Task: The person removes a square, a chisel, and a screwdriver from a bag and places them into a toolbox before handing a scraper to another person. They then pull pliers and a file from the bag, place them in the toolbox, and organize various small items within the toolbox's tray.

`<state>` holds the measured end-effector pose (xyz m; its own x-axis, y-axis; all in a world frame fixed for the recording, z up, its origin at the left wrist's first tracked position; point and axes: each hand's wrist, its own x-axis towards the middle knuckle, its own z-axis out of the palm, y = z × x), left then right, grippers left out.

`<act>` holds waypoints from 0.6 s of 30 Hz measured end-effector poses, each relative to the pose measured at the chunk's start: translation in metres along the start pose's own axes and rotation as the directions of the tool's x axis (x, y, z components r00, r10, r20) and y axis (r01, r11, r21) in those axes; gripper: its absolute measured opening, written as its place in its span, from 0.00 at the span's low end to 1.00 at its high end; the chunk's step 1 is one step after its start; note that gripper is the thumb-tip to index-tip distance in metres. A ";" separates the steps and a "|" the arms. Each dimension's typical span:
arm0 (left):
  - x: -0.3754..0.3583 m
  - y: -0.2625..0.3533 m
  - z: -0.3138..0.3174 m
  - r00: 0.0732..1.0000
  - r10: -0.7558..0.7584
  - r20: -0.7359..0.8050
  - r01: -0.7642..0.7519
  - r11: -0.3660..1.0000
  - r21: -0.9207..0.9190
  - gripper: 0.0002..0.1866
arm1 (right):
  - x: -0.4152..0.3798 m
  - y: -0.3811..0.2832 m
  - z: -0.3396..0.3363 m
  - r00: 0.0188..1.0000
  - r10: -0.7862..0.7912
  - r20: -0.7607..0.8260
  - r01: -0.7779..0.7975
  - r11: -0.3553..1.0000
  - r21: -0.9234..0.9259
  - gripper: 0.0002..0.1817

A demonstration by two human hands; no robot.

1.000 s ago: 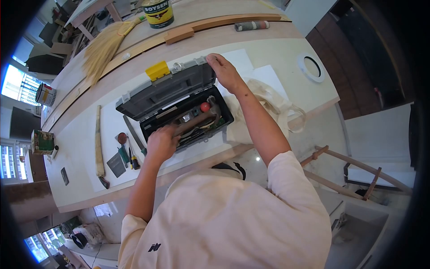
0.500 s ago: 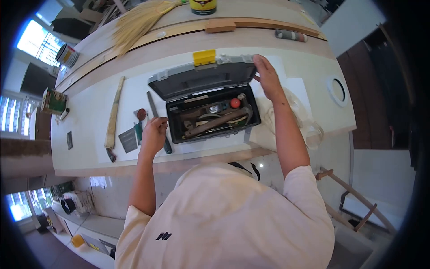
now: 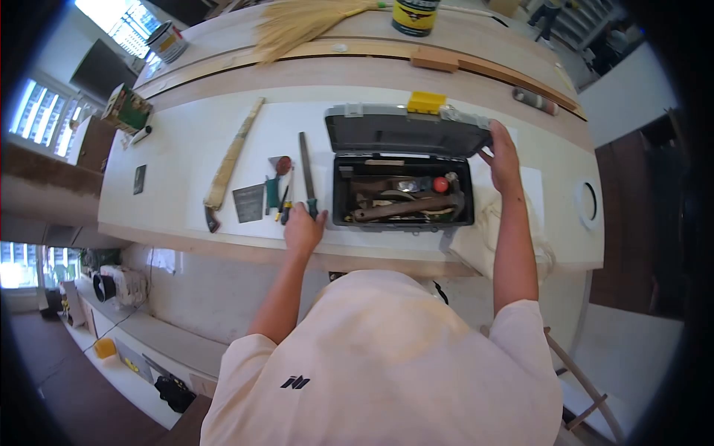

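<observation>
A toolbox [image 3: 401, 223] with a dark tray and a raised grey lid [image 3: 405, 136] stands on the white sheet. My right hand [image 3: 505, 157] grips the lid's right edge, thumb on the inner side. Inside lie a hammer [image 3: 405, 207], a red ball-like item [image 3: 440, 183] and other tools partly hidden beneath. Left of the box, my left hand [image 3: 303, 230] has thumb and fingers around the green handle of a flat file [image 3: 306, 167]; the handle's lower end is covered. Beside it are a red-and-green tool [image 3: 274, 191], a yellow-and-black tool [image 3: 285, 211] and a grey scraper plate [image 3: 249, 204].
A wrapped handsaw [image 3: 232, 160] lies farther left. Cream cloth [image 3: 497, 236] is bunched right of the box, near a white ring [image 3: 587, 204]. Along the back are a straw broom [image 3: 305, 26], a yellow can [image 3: 415, 16], wooden strips [image 3: 435, 59] and a tube [image 3: 535, 101].
My view has shifted, so the bench things appear farther right. My left hand has come from beside the box to the file's handle. My right hand stays on the lid, now more upright.
</observation>
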<state>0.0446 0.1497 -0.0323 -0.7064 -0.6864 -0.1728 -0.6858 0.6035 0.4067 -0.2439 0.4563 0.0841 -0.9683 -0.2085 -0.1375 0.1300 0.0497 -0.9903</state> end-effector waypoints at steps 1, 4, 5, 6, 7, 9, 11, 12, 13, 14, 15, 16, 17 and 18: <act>0.006 0.002 0.002 1.000 -0.006 0.013 0.006 1.000 0.007 0.26 | 0.002 0.001 -0.001 1.000 0.003 0.014 -0.003 1.000 0.002 0.29; 0.016 0.010 -0.001 0.997 -0.045 0.067 0.043 0.999 0.030 0.22 | 0.002 -0.001 0.000 1.000 -0.003 0.000 0.003 1.000 -0.028 0.29; 0.020 0.005 0.005 0.999 -0.037 0.036 0.037 0.999 -0.004 0.21 | 0.002 0.000 0.000 1.000 -0.007 0.010 0.007 1.000 -0.024 0.29; 0.026 -0.005 0.015 1.000 -0.030 0.003 0.030 0.999 -0.038 0.20 | 0.003 0.000 0.001 1.000 -0.005 0.020 0.006 1.000 -0.019 0.29; 0.030 -0.013 0.021 0.999 -0.022 -0.028 0.020 0.997 -0.072 0.19 | 0.002 0.000 0.002 1.000 -0.004 0.026 0.005 1.000 -0.014 0.29; 0.032 -0.030 0.023 0.993 -0.092 -0.070 0.066 0.949 -0.310 0.17 | 0.000 -0.004 0.001 1.000 0.004 0.018 -0.003 1.000 -0.022 0.27; 0.012 -0.031 -0.002 0.985 0.017 -0.173 -0.076 0.938 -0.339 0.14 | 0.004 0.001 -0.001 0.999 -0.011 0.034 0.011 1.000 0.015 0.26; -0.004 -0.032 -0.020 0.979 0.057 -0.196 -0.129 0.918 -0.374 0.13 | 0.006 0.005 -0.003 0.999 -0.013 0.033 0.013 1.000 -0.001 0.25; -0.015 -0.043 -0.029 0.967 0.105 -0.231 -0.195 0.890 -0.412 0.14 | 0.008 0.006 -0.004 0.999 -0.015 0.034 0.015 1.000 -0.017 0.25; -0.032 -0.038 -0.049 0.948 0.174 -0.266 -0.254 0.917 -0.306 0.13 | 0.008 0.004 -0.004 0.998 -0.026 0.049 0.026 1.000 -0.006 0.25; -0.043 -0.041 -0.060 0.954 0.201 -0.224 -0.271 0.898 -0.347 0.12 | 0.008 0.005 -0.003 0.998 -0.043 0.050 0.043 0.999 -0.011 0.25; -0.051 -0.045 -0.069 0.957 0.226 -0.182 -0.281 0.877 -0.389 0.12 | 0.010 0.005 -0.003 0.997 -0.059 0.053 0.060 0.998 -0.017 0.25; -0.054 -0.044 -0.076 0.957 0.252 -0.141 -0.288 0.855 -0.430 0.11 | 0.010 0.005 -0.003 0.996 -0.075 0.057 0.076 0.997 -0.024 0.25; -0.056 -0.034 -0.083 0.959 0.249 -0.135 -0.283 0.854 -0.437 0.11 | 0.010 0.005 -0.001 0.996 -0.066 0.053 0.066 0.998 -0.002 0.25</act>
<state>0.1216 0.1340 0.0379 -0.8247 -0.5627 0.0566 -0.3089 0.5320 0.7884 -0.2530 0.4558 0.0774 -0.9620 -0.2632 -0.0725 0.0649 0.0373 -0.9972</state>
